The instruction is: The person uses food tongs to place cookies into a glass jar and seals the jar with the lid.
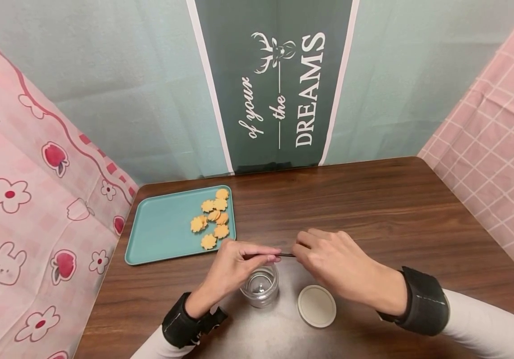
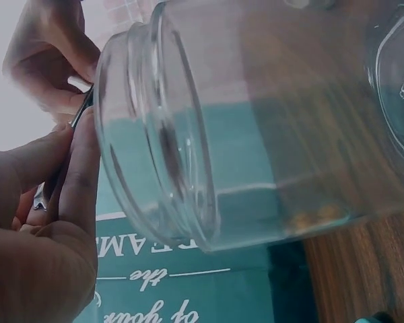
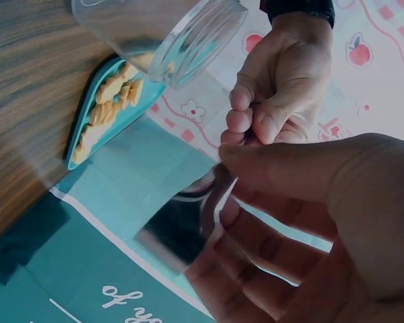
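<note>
Two-handed grasp of a thin, dark, glossy piece above the table. The left hand pinches one end between thumb and fingers; the right hand grasps the other, its thumb laid on the near face and its fingers curved behind. The piece therefore bridges the gap between the two sets of fingertips, seen as a narrow dark line from the head and as a broader, shiny flat part from the right wrist (what it is exactly cannot be told, since the fingers cover much of it).

Just beneath the left fingers stands a clear glass jar, upright and unlidded. A pale round lid lies flat on the near side of the right fingers, apart from the jar. Beyond the left fingers and to their left is a teal tray, with flower-shaped biscuits gathered at the end closer to the hand.

The step in hand appears to be handling or adjusting the dark piece, neither biscuits nor lid being in the fingers. The next move would seem to call for a settled grip, with one hand giving up its end cleanly and the fingers kept clear of the jar's rim.
</note>
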{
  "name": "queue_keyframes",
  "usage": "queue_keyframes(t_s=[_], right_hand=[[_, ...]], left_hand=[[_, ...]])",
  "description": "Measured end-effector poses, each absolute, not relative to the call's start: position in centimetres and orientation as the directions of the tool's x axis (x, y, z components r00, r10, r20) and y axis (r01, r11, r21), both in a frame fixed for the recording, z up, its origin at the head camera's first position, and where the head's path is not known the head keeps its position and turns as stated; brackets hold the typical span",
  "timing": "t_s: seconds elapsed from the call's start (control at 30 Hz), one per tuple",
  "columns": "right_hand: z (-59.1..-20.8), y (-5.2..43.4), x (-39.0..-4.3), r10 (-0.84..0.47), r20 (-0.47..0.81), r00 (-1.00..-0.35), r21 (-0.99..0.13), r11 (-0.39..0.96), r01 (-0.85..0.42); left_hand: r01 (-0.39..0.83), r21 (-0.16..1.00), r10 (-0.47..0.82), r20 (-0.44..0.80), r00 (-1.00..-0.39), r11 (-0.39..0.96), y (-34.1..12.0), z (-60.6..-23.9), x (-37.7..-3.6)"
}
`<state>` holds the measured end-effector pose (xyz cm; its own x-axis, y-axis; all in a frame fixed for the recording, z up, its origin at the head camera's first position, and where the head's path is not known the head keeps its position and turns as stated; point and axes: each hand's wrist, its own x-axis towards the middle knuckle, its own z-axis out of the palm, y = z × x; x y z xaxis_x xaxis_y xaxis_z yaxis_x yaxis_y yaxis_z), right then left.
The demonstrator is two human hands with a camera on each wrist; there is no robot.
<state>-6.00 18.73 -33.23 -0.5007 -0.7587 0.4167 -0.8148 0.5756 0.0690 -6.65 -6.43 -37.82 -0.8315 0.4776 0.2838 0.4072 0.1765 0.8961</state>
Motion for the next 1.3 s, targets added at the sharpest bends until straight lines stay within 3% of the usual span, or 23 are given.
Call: queue_keyframes(t_s=[0.67, 1.0, 1.3], right_hand=[[-35.0, 20.1, -6.7, -0.662, 0.362, -0.656, -0.054, 0.687, -0.724], [-36.4, 20.3, -6.8, -0.644, 0.348, -0.682, -0.074, 0.706, -0.704], [-37.1, 20.1, -6.8, -0.668, 0.377, -0.642, -0.064, 0.673, -0.737]], left_hand=[[0.449, 0.869, 0.437, 0.328, -0.837, 0.209, -7.8, -38.1, -6.7], [0.431, 0.872, 0.440, 0.301, -0.846, 0.232, -7.6, -37.9, -6.3], [0.397, 0.894, 0.451, 0.272, -0.850, 0.209, -7.5, -37.9, -6.1]])
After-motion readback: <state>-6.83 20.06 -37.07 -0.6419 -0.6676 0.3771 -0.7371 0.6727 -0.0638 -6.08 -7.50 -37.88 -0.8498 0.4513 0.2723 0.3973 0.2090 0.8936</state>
